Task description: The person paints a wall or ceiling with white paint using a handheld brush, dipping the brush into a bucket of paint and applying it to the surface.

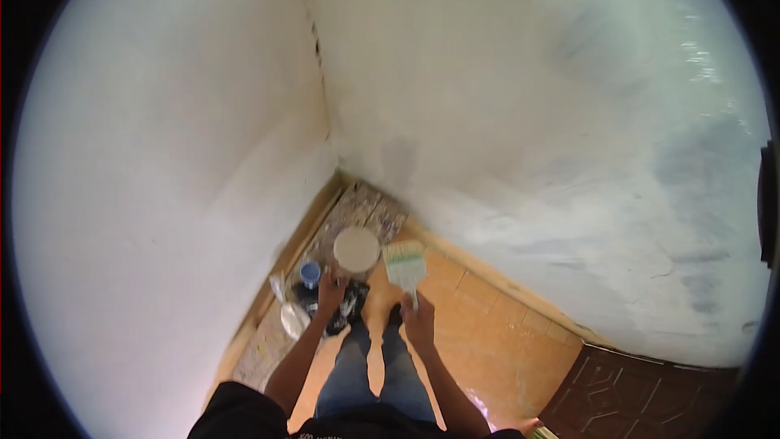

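Observation:
My right hand grips the handle of a wide paintbrush, its bristles pointing up and away from me. Pale paint coats the brush head, with a greenish band across it. My left hand hangs lower left with its fingers curled; what they hold, if anything, is too small to make out. Just beyond that hand is a round tub with a pale, cream-coloured top. A small blue cup stands to the left of my left hand.
Two pale walls meet at a corner ahead, with a crack down the seam. A dark plastic bag and a whitish bag lie by the left wall. Orange tiles cover the floor. A dark brown panel lies at lower right.

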{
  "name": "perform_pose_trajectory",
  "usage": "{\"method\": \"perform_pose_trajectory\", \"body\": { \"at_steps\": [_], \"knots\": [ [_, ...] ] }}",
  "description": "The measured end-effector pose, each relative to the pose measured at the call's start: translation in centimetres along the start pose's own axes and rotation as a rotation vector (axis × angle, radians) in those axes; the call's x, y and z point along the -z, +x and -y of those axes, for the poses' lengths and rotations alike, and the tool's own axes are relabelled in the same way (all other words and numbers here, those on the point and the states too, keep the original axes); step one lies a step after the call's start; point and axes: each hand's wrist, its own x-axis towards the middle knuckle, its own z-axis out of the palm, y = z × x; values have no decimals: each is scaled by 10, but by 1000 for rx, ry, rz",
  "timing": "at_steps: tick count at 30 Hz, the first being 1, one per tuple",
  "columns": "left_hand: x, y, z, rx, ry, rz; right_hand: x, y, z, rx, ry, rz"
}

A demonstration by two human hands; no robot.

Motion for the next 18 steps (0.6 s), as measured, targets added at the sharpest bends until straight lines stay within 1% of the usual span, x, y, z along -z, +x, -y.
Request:
{"method": "perform_pose_trajectory", "body": {
  "at_steps": [1, 2, 3, 4, 5, 7, 10, 13, 16, 18],
  "knots": [
    [-2, -4, 12, -94, -29, 55, 4, -5, -2, 8, -35, -31],
    [4, -9, -8, -77, -29, 121, 9, -14, 19, 0, 45, -42],
    [14, -17, -33, -60, -24, 188, 15, -20, 30, 32, 0, -56],
    [18, -24, -51, -102, 46, 177, 21, -26, 36, 60, -46, -71],
    [19, -31, -63, -142, 117, 163, 26, -30, 40, 70, -28, -84],
    [24, -42, -79, -113, -226, 236, 34, -42, 44, 73, 9, -104],
    [45, -50, -139, -54, -262, 372, 48, -60, 59, 96, -39, -140],
    [56, -53, -185, -80, -310, 427, 62, -83, 92, 90, 14, -174],
    [57, -51, -219, -138, -264, 436, 68, -101, 100, 120, 61, -267],
    [52, -49, -230, -217, -302, 437, 72, -111, 101, 115, 130, -306]
  ]
}}
